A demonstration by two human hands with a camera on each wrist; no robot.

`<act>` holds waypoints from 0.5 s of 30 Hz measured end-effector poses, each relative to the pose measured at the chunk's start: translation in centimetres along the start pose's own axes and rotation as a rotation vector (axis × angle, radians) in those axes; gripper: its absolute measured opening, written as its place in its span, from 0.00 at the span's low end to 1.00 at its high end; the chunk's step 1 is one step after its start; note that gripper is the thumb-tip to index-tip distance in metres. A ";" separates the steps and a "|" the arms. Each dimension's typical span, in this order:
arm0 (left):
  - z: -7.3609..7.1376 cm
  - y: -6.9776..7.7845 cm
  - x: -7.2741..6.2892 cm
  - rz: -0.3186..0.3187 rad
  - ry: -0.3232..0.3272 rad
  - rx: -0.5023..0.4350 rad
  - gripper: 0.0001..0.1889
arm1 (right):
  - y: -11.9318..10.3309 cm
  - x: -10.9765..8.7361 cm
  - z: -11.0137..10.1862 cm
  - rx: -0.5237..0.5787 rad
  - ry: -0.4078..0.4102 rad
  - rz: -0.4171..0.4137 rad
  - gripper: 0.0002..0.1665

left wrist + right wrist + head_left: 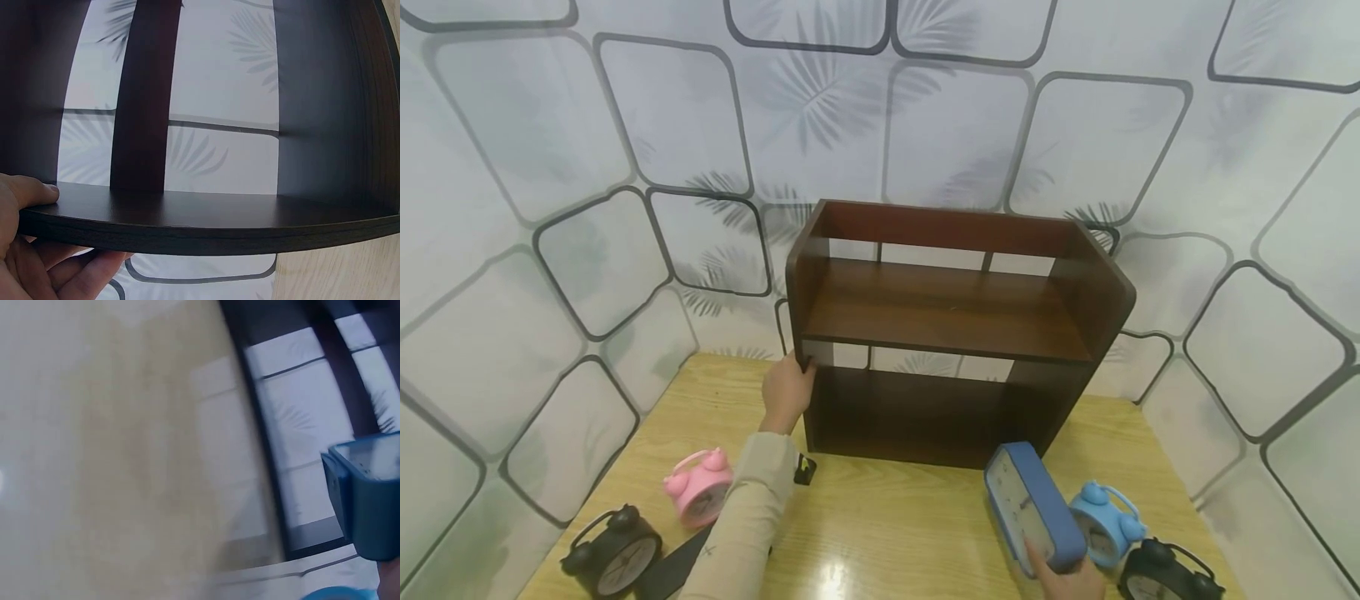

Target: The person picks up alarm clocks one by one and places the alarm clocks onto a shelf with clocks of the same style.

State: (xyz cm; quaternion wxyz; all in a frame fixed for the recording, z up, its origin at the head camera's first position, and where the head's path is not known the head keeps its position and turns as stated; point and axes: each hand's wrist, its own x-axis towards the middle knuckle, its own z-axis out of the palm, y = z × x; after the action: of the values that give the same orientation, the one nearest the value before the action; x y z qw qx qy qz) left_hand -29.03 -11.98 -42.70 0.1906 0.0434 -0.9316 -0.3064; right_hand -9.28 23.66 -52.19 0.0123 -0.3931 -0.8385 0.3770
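A dark brown two-tier shelf stands on the table near the back wall. My left hand grips the edge of its left side panel; in the left wrist view the thumb lies on the inner face and the other fingers are on the outer side. My right hand holds a blue rectangular clock with a pale face by its near end. The clock is tilted in front of the shelf's lower right corner. In the right wrist view, most of the right hand is out of frame.
A light blue twin-bell alarm clock and a black one stand at the right. On the left are a pink alarm clock, a black alarm clock and a flat black object partly behind my sleeve. Patterned walls enclose the table.
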 end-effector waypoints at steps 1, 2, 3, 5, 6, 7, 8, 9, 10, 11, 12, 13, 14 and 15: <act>0.0 0.0 0.0 0.000 0.001 0.000 0.14 | -0.3 0.0 -0.3 0.045 0.019 -0.059 0.56; 0.0 0.0 0.0 0.000 0.002 -0.002 0.14 | -0.6 0.0 -0.6 0.073 0.028 -0.111 0.51; 0.0 0.0 0.0 0.000 0.003 -0.003 0.14 | -0.9 0.0 -0.9 0.103 0.020 -0.173 0.45; 0.0 -0.1 0.1 0.001 0.004 -0.003 0.14 | -1.7 0.2 -1.9 0.120 -0.039 -0.258 0.42; -0.1 -0.1 0.0 0.002 0.003 -0.002 0.14 | -2.1 0.3 -2.4 0.132 -0.071 -0.296 0.41; -0.1 -0.1 0.0 0.002 0.002 -0.001 0.14 | -2.5 0.4 -3.0 0.137 -0.112 -0.323 0.42; -0.1 -0.1 0.0 0.002 0.001 -0.001 0.14 | -2.9 0.5 -3.5 0.150 -0.150 -0.341 0.42; -0.1 0.0 0.0 0.002 -0.001 0.000 0.14 | -3.2 0.6 -4.0 0.167 -0.181 -0.362 0.42; -0.1 0.0 0.0 0.003 -0.003 0.002 0.14 | -3.6 0.7 -4.5 0.161 -0.206 -0.369 0.42; -0.1 0.0 0.0 0.002 -0.004 0.003 0.15 | -4.0 0.7 -5.0 0.161 -0.225 -0.379 0.41; 0.0 0.0 0.0 0.002 -0.004 0.003 0.15 | -4.3 0.8 -5.5 0.158 -0.241 -0.387 0.41; 0.0 0.0 0.0 0.004 -0.004 0.004 0.15 | -4.6 0.9 -5.9 0.160 -0.251 -0.399 0.40; 0.0 0.0 0.0 0.005 -0.004 0.005 0.15 | -4.9 0.9 -6.2 0.166 -0.259 -0.414 0.39; 0.0 0.0 -0.1 0.006 -0.002 0.004 0.15 | -5.2 1.0 -6.6 0.168 -0.260 -0.434 0.38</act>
State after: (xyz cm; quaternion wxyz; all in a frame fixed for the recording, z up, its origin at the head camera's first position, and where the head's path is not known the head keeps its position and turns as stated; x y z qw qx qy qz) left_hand -28.98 -11.99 -42.74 0.1906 0.0406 -0.9326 -0.3038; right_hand -11.28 26.29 -44.41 0.0178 -0.1499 -0.8636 0.4810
